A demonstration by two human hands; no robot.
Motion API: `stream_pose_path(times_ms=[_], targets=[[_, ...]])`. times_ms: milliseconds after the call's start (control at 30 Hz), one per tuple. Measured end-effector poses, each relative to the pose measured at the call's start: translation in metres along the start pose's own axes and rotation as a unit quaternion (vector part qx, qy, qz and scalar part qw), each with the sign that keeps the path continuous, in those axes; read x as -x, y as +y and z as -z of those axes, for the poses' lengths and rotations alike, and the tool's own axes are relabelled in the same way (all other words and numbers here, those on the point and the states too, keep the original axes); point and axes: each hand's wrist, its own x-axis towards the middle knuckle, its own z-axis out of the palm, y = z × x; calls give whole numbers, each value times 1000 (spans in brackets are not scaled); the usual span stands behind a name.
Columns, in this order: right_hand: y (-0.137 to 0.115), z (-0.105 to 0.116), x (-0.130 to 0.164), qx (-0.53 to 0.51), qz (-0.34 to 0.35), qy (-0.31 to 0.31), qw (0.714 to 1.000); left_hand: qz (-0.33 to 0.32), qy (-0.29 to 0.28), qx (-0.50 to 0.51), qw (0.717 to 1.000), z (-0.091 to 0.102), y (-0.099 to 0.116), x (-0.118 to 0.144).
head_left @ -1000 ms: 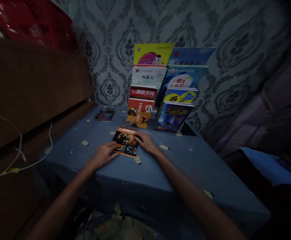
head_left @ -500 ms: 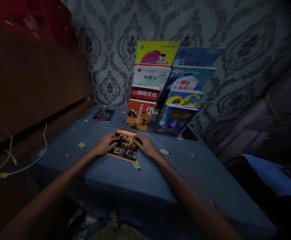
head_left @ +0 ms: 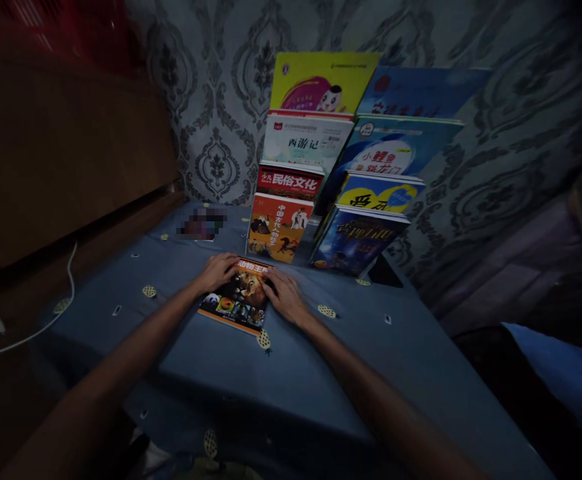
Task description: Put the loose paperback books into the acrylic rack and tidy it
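A thin book with a lion on its orange cover (head_left: 238, 299) lies flat on the blue tablecloth (head_left: 281, 373). My left hand (head_left: 217, 271) rests on the book's upper left corner, fingers curled over its edge. My right hand (head_left: 283, 295) presses on the book's right side, fingers spread. Just beyond the book, a tiered rack of books (head_left: 321, 173) stands against the wall in two columns, the nearest being an orange-covered book (head_left: 277, 227) and a dark blue one (head_left: 355, 240).
A dark wooden headboard or cabinet (head_left: 61, 153) runs along the left with a white cable (head_left: 31, 330) hanging from it. Patterned wallpaper (head_left: 211, 100) backs the rack. A small blurred item (head_left: 201, 223) lies at the table's far left. Blue fabric (head_left: 561, 360) lies at the right.
Both hands have slid farther up the lion book toward its top edge, and the book has shifted slightly nearer. The view has moved closer to the rack.
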Motion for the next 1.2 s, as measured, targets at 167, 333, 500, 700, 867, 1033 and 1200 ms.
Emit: stream_pose_path(times_ms=[167,333,500,700,867,1033,1200], targets=[[5,-2,0,-22,0,-5,1000,6,4,8,1000,1,3,2],[10,-2,2,-58,9,1,998,12,10,16,1000,0,4,3],[9,1,2,-76,11,9,997,10,10,19,1000,0,3,3],[9,0,0,-74,10,21,997,2,10,25,1000,2,2,2],[11,-1,-1,-83,10,24,996,-4,11,21,1000,2,1,1],[20,-3,-6,-132,-4,35,991,-8,9,11,1000,2,1,0],[28,-6,-8,-156,-24,52,986,-1,13,-15,1000,-1,2,0]])
